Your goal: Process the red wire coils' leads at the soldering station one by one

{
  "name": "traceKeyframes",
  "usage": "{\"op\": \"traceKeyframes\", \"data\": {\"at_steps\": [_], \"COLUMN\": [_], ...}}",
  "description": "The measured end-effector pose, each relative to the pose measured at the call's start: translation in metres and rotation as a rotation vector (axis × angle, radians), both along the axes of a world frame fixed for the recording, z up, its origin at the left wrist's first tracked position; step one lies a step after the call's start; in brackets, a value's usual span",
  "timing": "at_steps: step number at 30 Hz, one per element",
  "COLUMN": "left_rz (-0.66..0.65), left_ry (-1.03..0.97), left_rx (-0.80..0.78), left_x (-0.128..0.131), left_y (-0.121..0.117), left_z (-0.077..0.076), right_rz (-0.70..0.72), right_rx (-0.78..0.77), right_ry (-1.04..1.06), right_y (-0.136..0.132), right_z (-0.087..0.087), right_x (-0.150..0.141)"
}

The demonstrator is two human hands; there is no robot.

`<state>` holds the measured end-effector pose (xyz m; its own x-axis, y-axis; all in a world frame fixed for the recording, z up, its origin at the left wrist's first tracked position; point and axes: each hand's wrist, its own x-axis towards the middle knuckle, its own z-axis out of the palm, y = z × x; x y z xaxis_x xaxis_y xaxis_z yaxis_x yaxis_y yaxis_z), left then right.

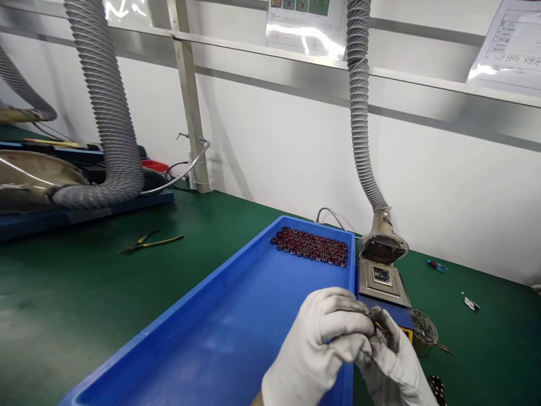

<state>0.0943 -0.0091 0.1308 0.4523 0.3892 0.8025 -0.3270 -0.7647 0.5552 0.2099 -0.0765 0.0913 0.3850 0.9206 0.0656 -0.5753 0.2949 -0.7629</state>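
My left hand (323, 338), in a white glove with dark-smudged fingertips, is closed with its fingers curled inward. Against its fingertips works my right hand (393, 361), gloved alike and pinching. Between the two shows a sliver of a small part (381, 329) with red and yellow on it; the fingers hide most of it. Both hands hover over the right rim of a long blue tray (236, 316). Packed in the tray's far end are many small round dark-red and black parts (310, 246) with shiny metal dots.
Beyond my hands stands a blue-based solder pot (386, 282) under a fume hood (382, 246) on a grey hose (359, 101). A round tin (424, 332) sits beside it. Yellow-handled pliers (152, 241) lie left on the green table (203, 225). Dark parts (438, 389) lie lower right.
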Motion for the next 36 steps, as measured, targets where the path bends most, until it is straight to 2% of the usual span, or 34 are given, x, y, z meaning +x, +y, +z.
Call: {"op": "traceKeyframes", "data": {"at_steps": [2,4,6,8,11,14,16,20,23,25,26,28,32,34,36], "left_rz": [-0.059,-0.064,-0.048,-0.107,-0.184,-0.112,-0.096,-0.058,-0.056,-0.137,-0.184,-0.249,-0.299,-0.264,-0.157], "left_ry": [-0.065,-0.158,-0.193,-0.074,0.121,0.042,-0.046,-0.215,-0.013,0.132,0.141,0.078,-0.067,-0.209,-0.276], "left_rx": [-0.235,-0.473,-0.599,-0.555,-0.424,-0.416,-0.434,-0.589,-0.619,-0.644,-0.666,-0.691,-0.691,-0.776,-0.824], "left_x": [0.001,-0.001,-0.007,-0.012,-0.012,-0.004,-0.001,-0.010,-0.016,-0.014,-0.012,-0.006,-0.006,-0.011,-0.016], "left_y": [0.002,0.006,0.010,0.011,0.006,0.000,-0.001,0.005,0.004,0.000,-0.003,-0.006,-0.007,-0.005,-0.004], "left_z": [-0.003,-0.007,-0.008,-0.006,-0.001,0.000,-0.001,0.003,0.009,0.010,0.010,0.008,0.004,0.004,0.006], "right_rz": [0.074,0.169,0.259,0.301,0.287,0.244,0.208,0.186,0.232,0.256,0.258,0.256,0.268,0.277,0.278], "right_rx": [-0.004,-0.015,-0.031,-0.043,-0.033,-0.029,-0.034,-0.026,-0.033,-0.044,-0.049,-0.055,-0.068,-0.061,-0.046], "right_ry": [0.061,0.104,0.154,0.191,0.189,0.104,0.018,-0.041,-0.020,-0.007,-0.004,-0.007,-0.038,-0.056,-0.066], "right_y": [-0.002,-0.004,-0.007,-0.010,-0.013,-0.012,-0.011,-0.010,-0.011,-0.011,-0.011,-0.011,-0.009,-0.009,-0.009], "right_z": [0.003,0.007,0.011,0.014,0.014,0.013,0.012,0.011,0.011,0.011,0.011,0.010,0.009,0.008,0.006], "right_x": [0.000,0.001,0.003,0.004,0.004,0.001,0.000,0.002,0.005,0.005,0.005,0.003,0.003,0.005,0.008]}}
